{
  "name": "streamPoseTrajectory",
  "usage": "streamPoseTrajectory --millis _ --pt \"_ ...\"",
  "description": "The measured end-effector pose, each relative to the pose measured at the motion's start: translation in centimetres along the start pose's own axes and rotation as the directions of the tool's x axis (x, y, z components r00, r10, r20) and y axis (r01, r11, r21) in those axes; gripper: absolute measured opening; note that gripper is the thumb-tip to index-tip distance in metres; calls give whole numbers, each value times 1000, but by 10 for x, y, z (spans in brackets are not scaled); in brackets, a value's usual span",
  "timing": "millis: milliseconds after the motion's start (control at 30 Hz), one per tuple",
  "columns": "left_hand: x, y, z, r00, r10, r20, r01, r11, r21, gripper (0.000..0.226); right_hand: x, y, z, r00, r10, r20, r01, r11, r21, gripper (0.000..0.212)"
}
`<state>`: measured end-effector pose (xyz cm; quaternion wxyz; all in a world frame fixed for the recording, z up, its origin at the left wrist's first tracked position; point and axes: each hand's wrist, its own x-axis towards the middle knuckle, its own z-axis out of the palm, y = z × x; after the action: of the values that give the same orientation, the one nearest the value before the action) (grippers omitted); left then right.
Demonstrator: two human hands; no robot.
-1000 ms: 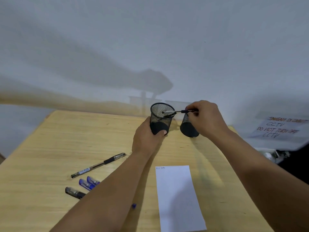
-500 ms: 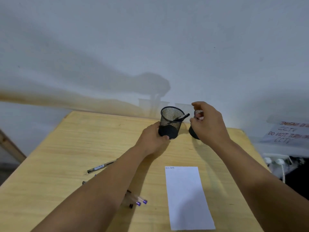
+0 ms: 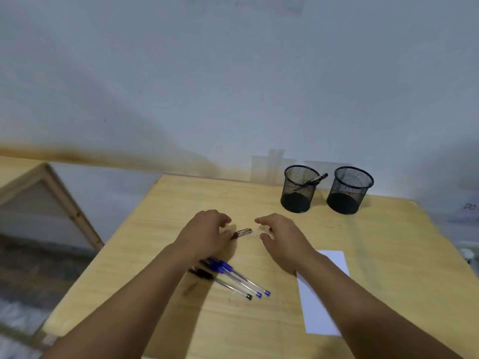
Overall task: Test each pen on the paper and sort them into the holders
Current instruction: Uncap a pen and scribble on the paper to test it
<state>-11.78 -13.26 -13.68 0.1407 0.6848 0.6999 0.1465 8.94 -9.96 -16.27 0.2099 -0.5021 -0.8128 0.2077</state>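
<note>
Lying mid-worktop under the left hand [image 3: 207, 233]: next pen [image 3: 242, 233], fingertips curled over its near end, grip not plainly closed. Right hand [image 3: 281, 238] just beside, loosely spread, holding nothing. Toward the near edge, three more pens [image 3: 233, 278]; paper [image 3: 321, 294] nearer the right edge. At the far edge, left holder [image 3: 299, 189] with one pen, right holder [image 3: 348, 190]. Risk: round barrel rolling off under a glancing pinch.

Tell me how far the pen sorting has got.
Done: one pen leans in the left holder; the right holder looks empty.
In hand: the left hand is closing on a dark pen lying on the table, and the right hand hovers open beside it.
Left: that pen and three more pens near the left wrist await testing on the paper.
</note>
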Motion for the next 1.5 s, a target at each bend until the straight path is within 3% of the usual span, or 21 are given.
streamPoseTrajectory --millis 67,167,333,400,500,600,700,800,867,1167,1333,1400,1500 --pt "-12 -13 -2 1000 6 -5 -5 996 93 35 2 -9 16 997 -54 62 59 995 -81 44" --pt "-24 -23 -3 1000 -9 1 8 996 90 26 6 -20 30 994 -78 79 95 967 -235 40" --pt "-31 -23 -3 998 -5 -60 8 998 58 17 8 -29 29 1000 -22 1 22 976 -216 19" --pt "-30 -20 -3 996 -2 -86 6 999 40 19 5 -28 23 999 9 -34 -14 991 -134 16" --pt "-28 -11 -1 992 38 -124 -38 999 2 16 -4 -24 6 988 111 -104 -88 975 203 12" --pt "-25 6 5 984 62 -168 -77 993 -85 11 -15 -18 -14 957 272 -99 -171 807 565 17" --pt "-27 30 13 981 72 -182 -115 965 -235 6 -27 -9 -30 911 409 -54 -184 519 835 25" --pt "-30 55 25 981 76 -180 -138 922 -361 5 -41 -1 -43 868 497 -16 -155 301 941 18" --pt "-32 70 34 977 90 -194 -165 895 -414 4 -51 4 -49 851 525 -3 -158 260 953 13" --pt "-40 123 50 981 149 -120 -191 789 -584 2 -79 21 -68 832 548 -92 -90 296 951 15" --pt "-34 134 43 982 122 -144 -187 728 -660 13 -91 19 -72 876 473 -95 -133 425 895 15" --pt "-31 139 38 989 89 -114 -144 678 -721 15 -96 16 -71 892 447 -68 -149 432 890 16" --pt "-30 146 34 996 80 -39 -79 601 -795 9 -102 12 -71 893 445 -60 -220 550 805 17"
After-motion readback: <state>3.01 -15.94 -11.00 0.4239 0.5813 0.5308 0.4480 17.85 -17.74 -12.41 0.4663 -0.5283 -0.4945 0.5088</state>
